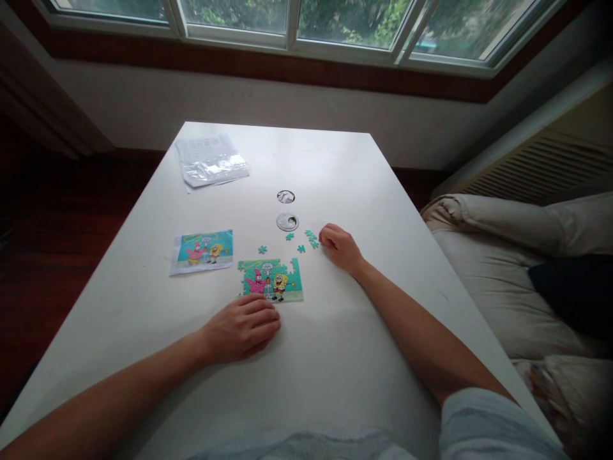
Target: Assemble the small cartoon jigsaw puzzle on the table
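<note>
A small, nearly whole cartoon jigsaw puzzle [272, 280] lies on the white table [335, 358]. My left hand [243, 327] rests just below it, fingers curled loosely and flat on the table, holding nothing. My right hand [339, 246] lies to the upper right of the puzzle, fingers curled, its fingertips touching a small cluster of loose teal pieces [311, 239]. Whether a piece is pinched is hidden. More loose pieces [262, 249] lie above the puzzle. A printed reference picture [203, 251] lies to the left.
A clear plastic bag with paper [211, 161] lies at the far left of the table. Two round shiny lids or discs [287, 222] sit beyond the pieces. A cushioned seat [517, 281] stands to the right, and a window runs along the far wall.
</note>
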Available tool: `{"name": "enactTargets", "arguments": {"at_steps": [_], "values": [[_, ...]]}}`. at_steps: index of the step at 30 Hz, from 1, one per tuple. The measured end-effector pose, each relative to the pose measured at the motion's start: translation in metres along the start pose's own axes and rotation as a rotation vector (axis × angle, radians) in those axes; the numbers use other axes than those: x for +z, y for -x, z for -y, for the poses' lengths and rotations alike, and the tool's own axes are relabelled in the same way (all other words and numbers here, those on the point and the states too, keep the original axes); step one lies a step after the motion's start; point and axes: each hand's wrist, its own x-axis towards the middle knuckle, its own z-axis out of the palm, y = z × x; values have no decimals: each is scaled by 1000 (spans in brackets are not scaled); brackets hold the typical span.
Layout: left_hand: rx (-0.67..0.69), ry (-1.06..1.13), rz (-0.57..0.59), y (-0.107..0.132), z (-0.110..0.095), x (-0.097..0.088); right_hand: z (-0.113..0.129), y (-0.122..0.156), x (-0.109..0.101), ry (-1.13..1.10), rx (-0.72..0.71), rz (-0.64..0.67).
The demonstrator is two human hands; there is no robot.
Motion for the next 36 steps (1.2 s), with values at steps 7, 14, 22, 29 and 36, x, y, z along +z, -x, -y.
{"name": "enactTargets", "arguments": {"at_steps": [7,14,22,29,36], "values": [[7,9,-3,-2,1,-2,0,0,0,5,18,-31],[5,2,-5,-2,1,-1,0,1,0,-15,21,-2],[11,-2,13,-2,0,-3,-1,1,1,8,42,-51],[3,22,44,-1,0,-2,0,1,0,-21,50,-39],[91,177,202,-7,-12,-12,1,0,0,-14,28,-35]]}}
